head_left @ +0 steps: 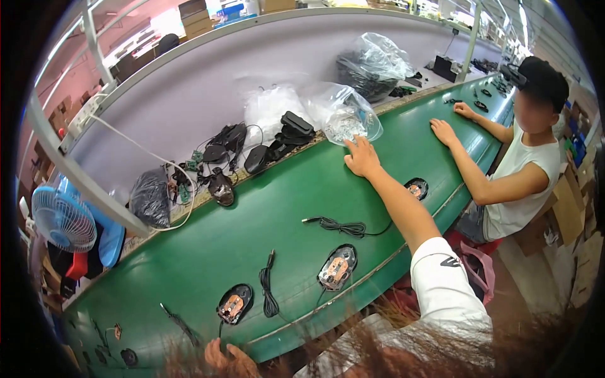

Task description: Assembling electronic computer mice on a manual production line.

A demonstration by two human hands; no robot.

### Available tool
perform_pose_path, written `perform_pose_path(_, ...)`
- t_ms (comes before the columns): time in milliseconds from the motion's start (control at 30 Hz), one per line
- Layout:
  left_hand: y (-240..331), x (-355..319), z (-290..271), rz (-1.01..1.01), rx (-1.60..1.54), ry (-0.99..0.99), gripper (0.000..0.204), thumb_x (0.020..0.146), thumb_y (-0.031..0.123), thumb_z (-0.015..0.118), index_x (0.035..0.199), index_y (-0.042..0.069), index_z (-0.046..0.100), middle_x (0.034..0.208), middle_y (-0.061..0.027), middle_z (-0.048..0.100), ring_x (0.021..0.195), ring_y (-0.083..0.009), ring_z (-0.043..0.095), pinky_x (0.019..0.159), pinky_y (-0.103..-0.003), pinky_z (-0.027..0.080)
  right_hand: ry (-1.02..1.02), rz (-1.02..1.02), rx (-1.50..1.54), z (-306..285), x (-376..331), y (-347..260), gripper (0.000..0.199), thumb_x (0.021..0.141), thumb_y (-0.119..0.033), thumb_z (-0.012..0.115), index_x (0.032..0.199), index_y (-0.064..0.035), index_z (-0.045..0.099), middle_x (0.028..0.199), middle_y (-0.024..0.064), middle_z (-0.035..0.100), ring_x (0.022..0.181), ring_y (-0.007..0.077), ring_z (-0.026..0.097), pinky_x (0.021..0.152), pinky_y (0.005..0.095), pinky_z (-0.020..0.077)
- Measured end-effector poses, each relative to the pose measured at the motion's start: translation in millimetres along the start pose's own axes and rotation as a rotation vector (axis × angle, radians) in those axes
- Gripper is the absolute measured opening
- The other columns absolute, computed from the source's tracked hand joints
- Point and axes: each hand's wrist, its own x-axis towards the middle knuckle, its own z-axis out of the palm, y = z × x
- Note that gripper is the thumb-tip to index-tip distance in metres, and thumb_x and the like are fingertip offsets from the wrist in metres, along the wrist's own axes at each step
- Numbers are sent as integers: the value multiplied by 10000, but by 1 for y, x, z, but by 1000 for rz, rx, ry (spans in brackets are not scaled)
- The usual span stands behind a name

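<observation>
reaching over the green-topped bench (271, 214) with the right hand (362, 159), at the far edge, with part-spread fingers by the clear plastic bag (375, 127) of small white parts (343, 128); can't tell whether pinching. down at the near edge with the left hand (230, 359), half hidden, can't tell whether gripping, just beside the open black, copper-centred oval mouse (234, 304).

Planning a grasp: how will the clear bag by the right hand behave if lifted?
Likely floppy: the bag is thin, creased film. It may sag at its near end, where the white bits gather. The bits probably shift or spill easily, as they look small and loose.
</observation>
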Motion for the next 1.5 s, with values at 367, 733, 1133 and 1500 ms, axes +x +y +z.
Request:
perform_pose_path(367,-83,-9,72,759,43,503,338,828,222,647,1107,31,654,1092,-172,634,1034,-383,589,916,-490,465,-26,46,132,-1,7,20,529,807,-290,601,1256,-11,590,1421,211,473,1337,355,413,1104,468,375)
perform_pose_path(733,45,23,-7,-255,-125,141,289,718,30,633,1005,42,664,1046,-155,645,1028,-367,590,933,-454,460,204,-104,-98,35,17,40,434,805,-132,560,1214,-6,627,1273,228,607,1210,384,548,1037,460,424)
perform_pose_path(1133,59,20,-12,-331,-248,199,246,706,88,673,952,79,683,1046,-102,616,1029,-331,570,885,-441,479,176,-270,211,86,77,153,510,926,-129,466,1435,-116,505,1476,162,484,1355,306,472,1088,368,382)
perform_pose_path(1500,48,20,-11,-276,-224,172,265,734,72,657,999,64,668,1062,-123,627,1042,-346,565,928,-450,458,173,29,589,-33,-10,41,322,880,-218,726,1175,-87,722,841,21,676,756,87,588,692,248,468)
